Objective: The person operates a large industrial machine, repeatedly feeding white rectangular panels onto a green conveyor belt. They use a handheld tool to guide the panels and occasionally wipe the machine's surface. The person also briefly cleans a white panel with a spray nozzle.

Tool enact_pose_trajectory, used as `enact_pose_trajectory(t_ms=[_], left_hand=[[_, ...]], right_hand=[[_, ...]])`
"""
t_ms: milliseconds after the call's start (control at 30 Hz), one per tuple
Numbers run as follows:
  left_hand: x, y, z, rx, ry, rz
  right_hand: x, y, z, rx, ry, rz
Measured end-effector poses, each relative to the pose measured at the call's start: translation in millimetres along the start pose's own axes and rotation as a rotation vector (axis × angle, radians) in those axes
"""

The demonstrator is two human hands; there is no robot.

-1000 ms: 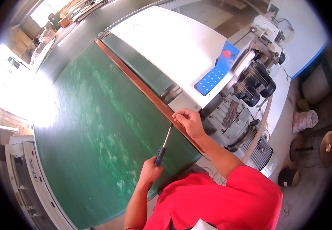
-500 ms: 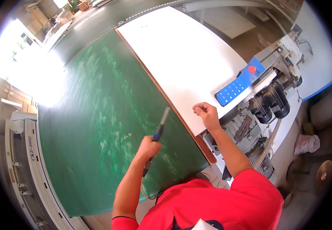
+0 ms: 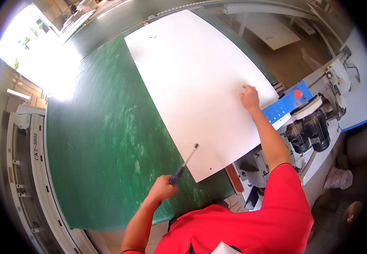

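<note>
My left hand (image 3: 162,188) is closed round the handle of an air blow gun (image 3: 183,166) with a dark body and a long thin metal nozzle. The nozzle tip reaches over the near left edge of a large white panel (image 3: 200,84). That panel lies at a slant across the green tabletop (image 3: 98,156), with small dark holes near its near and far ends. Over the panel's right part is my right hand (image 3: 250,99), thumb and fingers apart and loosely bent, nothing held. Whether its fingertips touch the panel I cannot tell.
On the right stands a machine with a blue perforated plate (image 3: 276,111), a red button and dark motors (image 3: 308,133). A reddish-brown strip (image 3: 234,180) shows by the panel's near end. A pale machine rail (image 3: 39,169) runs along the left. Another white panel (image 3: 272,34) lies beyond.
The white panel has shifted left and nearer, covering most of the brown strip. My right hand has moved farther out over it and opened. The blow gun has swung toward the panel.
</note>
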State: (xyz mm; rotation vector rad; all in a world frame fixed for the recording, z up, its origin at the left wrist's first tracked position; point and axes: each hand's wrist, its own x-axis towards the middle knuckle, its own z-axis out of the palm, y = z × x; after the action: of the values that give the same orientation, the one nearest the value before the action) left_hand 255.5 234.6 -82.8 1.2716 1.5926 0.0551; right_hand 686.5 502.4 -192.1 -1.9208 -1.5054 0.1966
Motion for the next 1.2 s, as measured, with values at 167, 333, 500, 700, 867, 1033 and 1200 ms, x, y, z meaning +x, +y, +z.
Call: enact_pose_trajectory(t_ms=[167,333,500,700,867,1033,1200], left_hand=[[10.1,-3.3,-29.8,-0.098,0.237,-0.034],[61.9,56.9,-71.5,0.024,0.221,-0.02],[66.0,37.5,-76.6,0.006,0.432,-0.052],[51.6,-53.2,-38.5,-0.083,0.504,-0.049],[19.1,-89.8,-69.6,-0.239,0.628,-0.193],[-7.8,-178.7,-144.8,-0.36,0.718,-0.331],[-56.8,-301.7,-196.4,-0.258,0.795,-0.432]], right_hand=[[48.2,29.6,7.4,-0.256,-0.044,0.118],[71.7,9.4,30.0,-0.368,-0.142,0.139],[82.8,-15.4,45.5,-0.341,-0.169,0.147],[57.6,-84.9,61.0,-0.358,-0.201,0.183],[3.5,-135.7,85.3,-0.307,-0.217,0.138],[-83.9,-204.5,86.7,-0.212,-0.328,0.045],[-210.4,-229.7,87.0,0.02,-0.473,-0.099]])
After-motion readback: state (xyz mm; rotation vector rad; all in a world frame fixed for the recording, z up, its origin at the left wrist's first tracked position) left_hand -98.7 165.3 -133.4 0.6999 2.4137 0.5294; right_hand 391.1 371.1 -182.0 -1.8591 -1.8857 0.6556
